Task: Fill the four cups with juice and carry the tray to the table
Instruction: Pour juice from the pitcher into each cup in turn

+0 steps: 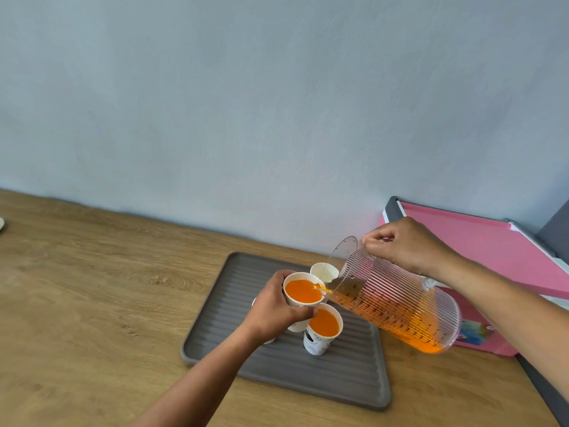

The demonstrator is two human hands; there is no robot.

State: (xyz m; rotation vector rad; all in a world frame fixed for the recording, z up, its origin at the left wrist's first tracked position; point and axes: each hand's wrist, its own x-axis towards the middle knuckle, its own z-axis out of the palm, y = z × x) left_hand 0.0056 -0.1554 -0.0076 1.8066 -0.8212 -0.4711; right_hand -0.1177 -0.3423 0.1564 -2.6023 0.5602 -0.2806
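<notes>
Over grey tray [215, 328]: left hand [272, 306] fingers wrapped round orange-filled cup [303, 292]; right hand [406, 243] fingers clenched on tilted ribbed jug [397, 300].

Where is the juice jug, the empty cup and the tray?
juice jug [397, 300], head view, on its ribbed clear side.
empty cup [323, 270], head view, on its white inner wall.
tray [308, 377], head view, on its bare ridged floor.

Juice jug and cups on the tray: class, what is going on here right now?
A person is pouring orange juice. The right hand tilts the ribbed clear jug while the left hand holds a paper cup above the grey tray, nearly full. A second cup holds juice; the cup behind looks empty.
</notes>
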